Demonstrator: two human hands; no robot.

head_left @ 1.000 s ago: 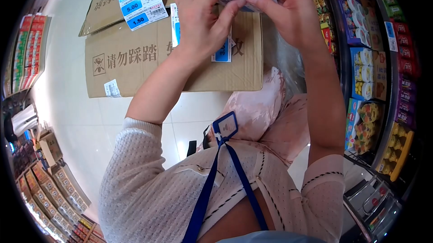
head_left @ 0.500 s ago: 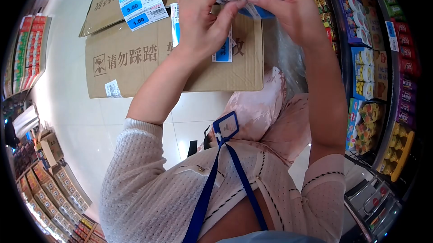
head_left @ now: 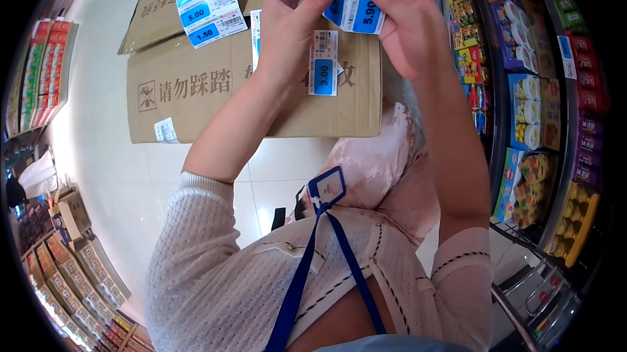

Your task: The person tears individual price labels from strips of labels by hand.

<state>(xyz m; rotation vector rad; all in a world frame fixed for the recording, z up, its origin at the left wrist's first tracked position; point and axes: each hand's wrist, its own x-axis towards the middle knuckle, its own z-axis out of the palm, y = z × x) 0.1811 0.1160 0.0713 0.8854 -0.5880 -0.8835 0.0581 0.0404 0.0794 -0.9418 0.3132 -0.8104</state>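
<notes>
At the top of the head view, my left hand (head_left: 294, 16) pinches blue and white price labels between thumb and fingers. My right hand (head_left: 411, 22) grips a price label (head_left: 369, 2) reading 5.90 beside them, its thumb on the printed face. The labels overlap where the hands meet, and their upper ends run out of view. Below them, a 3.00 price label (head_left: 323, 64) lies on the cardboard box (head_left: 196, 113). A joined sheet of price labels (head_left: 209, 6), with 5.00 and 1.50 showing, rests on the box to the left.
Shelves of packaged snacks (head_left: 522, 110) stand close on the right. Stacked cartons (head_left: 46, 78) and more boxed goods (head_left: 72, 280) are on the left. A blue lanyard with a badge (head_left: 328, 185) hangs at my chest. Tiled floor (head_left: 163, 189) shows below the box.
Both hands have turned the labels so their printed faces show, with 5.90 now readable. My hands have shifted slightly, uncovering the 3.00 label on the box.
</notes>
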